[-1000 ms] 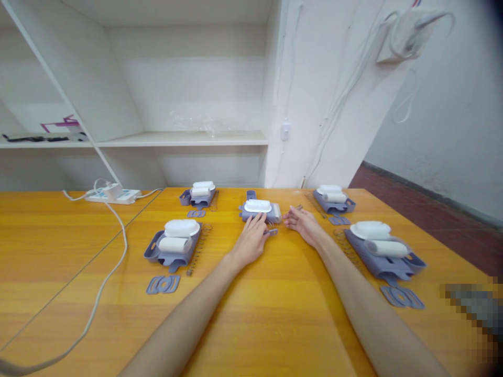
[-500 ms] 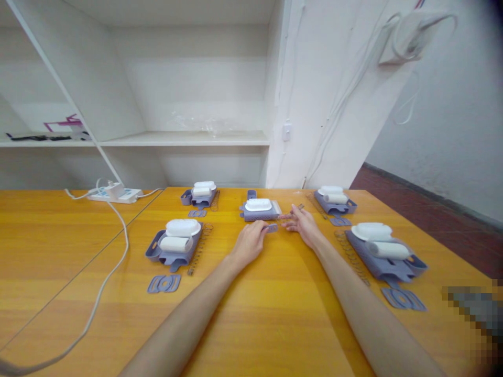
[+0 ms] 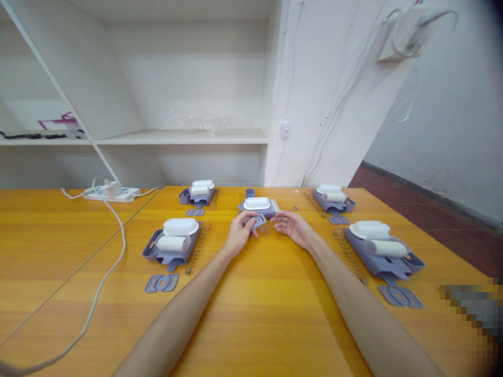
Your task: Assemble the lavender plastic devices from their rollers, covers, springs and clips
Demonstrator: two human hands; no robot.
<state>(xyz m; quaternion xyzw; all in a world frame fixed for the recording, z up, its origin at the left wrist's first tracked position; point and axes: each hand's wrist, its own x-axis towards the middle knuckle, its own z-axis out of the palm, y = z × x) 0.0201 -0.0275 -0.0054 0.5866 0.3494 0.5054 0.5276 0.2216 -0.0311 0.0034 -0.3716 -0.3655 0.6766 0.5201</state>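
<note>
My left hand (image 3: 239, 233) pinches a flat grey-purple plate with cut-out slots (image 3: 259, 221), tilted up off the table. Across from it, my right hand (image 3: 293, 228) has its fingers apart and slightly curled, with nothing visible in them. Behind that hand a bit of thin wire spring (image 3: 294, 209) shows; most of it is hidden. Just beyond both hands lies a grey-purple housing (image 3: 267, 213), carrying a white oval lidded piece (image 3: 257, 203) and a pale roll (image 3: 274, 206) at its right end. A small grey-purple cup (image 3: 250, 193) stands behind it.
Similar sets lie around: a housing at near left (image 3: 172, 257), one at near right (image 3: 377, 262), others at far left (image 3: 201, 200) and far right (image 3: 328, 204), with springs and slotted plates. A power strip (image 3: 113, 194) and white cable (image 3: 120, 272) occupy the left side.
My left hand has lifted the slotted plate off the table and tilted it, moving slightly left. My right hand has drawn back a little from the spring, its fingers turning toward the plate.
</note>
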